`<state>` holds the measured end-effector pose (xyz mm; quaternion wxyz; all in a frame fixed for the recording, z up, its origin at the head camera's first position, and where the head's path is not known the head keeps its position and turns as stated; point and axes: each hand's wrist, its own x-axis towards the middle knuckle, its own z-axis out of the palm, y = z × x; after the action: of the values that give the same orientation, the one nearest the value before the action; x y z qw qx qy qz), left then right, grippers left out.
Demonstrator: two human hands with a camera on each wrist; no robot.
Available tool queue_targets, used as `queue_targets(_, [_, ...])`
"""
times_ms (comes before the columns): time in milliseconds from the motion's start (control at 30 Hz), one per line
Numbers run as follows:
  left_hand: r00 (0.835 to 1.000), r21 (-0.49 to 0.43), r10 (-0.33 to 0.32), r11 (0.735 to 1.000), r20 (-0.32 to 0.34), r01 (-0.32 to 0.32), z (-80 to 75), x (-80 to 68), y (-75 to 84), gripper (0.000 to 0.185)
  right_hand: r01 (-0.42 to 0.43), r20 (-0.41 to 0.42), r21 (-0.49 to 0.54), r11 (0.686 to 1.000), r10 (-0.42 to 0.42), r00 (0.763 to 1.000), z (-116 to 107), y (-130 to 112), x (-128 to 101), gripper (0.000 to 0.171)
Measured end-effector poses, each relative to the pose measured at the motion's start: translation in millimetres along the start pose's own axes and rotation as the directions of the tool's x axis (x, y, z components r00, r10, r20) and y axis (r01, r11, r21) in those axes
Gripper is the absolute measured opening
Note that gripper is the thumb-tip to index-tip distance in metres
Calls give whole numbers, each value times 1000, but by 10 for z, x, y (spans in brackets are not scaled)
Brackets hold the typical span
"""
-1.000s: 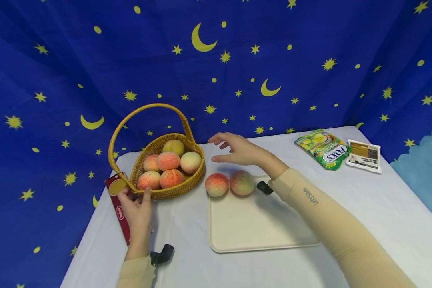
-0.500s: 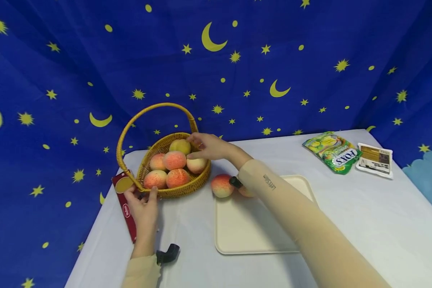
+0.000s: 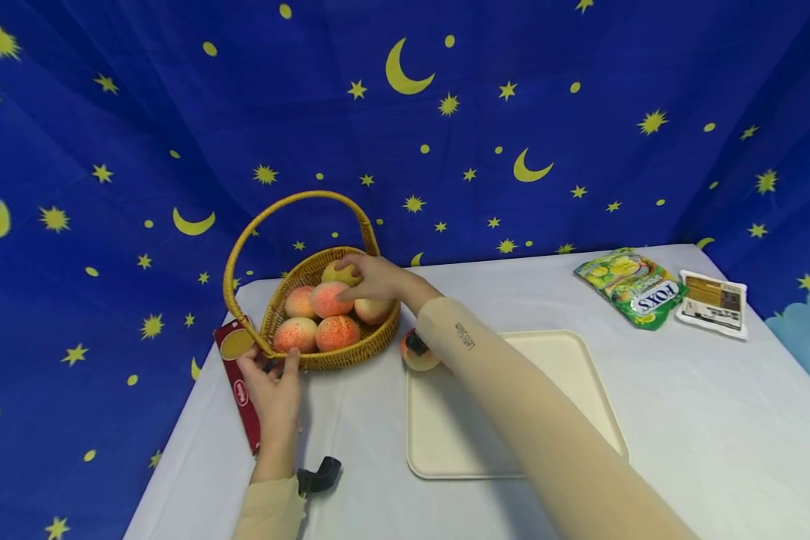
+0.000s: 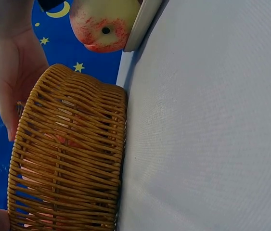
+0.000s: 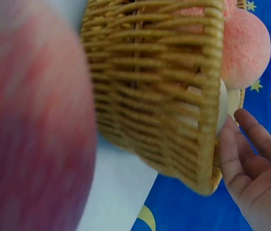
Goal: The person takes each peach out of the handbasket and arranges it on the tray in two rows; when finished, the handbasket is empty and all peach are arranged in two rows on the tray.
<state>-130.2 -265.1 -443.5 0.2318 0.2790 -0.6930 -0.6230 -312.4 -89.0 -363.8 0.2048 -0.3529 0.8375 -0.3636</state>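
Note:
A wicker basket (image 3: 378,343) with a tall hoop handle holds several peaches, among them a yellow one (image 3: 336,274) and a pink one (image 3: 331,299) on top. My left hand (image 3: 272,390) grips the basket's near left rim by the handle's base, thumb on the near side. Over the basket's right part reaches my right hand (image 3: 378,281), its fingers at the yellow peach and its thumb by the pink one. In the right wrist view its fingers (image 5: 231,159) are loosely bent beside a pale peach at the rim, with a gap to the thumb.
A cream tray (image 3: 513,420) lies right of the basket. One peach (image 3: 418,358) shows at its corner; my right sleeve hides the other. A long red box (image 3: 243,390) lies left. A green FOX'S bag (image 3: 631,285) and a white packet (image 3: 713,304) lie far right.
My right hand has moved left from above the tray's back edge into the basket, over the top peaches. My left hand has kept its grip on the rim. The head view has shifted slightly.

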Motion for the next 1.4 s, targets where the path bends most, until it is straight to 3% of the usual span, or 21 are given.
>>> queue_targets(233, [1000, -12, 12, 1000, 6, -12, 34, -15, 10, 61, -8, 27, 82, 997, 6, 1000, 91, -25, 59, 66])
queue_targets(833, [1000, -6, 4, 1000, 22, -4, 38, -20, 3, 61, -106, -46, 145, 984, 113, 992, 240, -74, 105, 54])
queue_targets(1033, [1000, -15, -19, 1000, 12, 19, -9, -45, -26, 62, -136, -35, 79, 988, 139, 990, 314, -99, 141, 53])
queue_targets(1400, [1000, -28, -2, 1000, 0, 2, 20, -7, -13, 59, -140, -100, -104, 985, 130, 986, 326, -125, 201, 60])
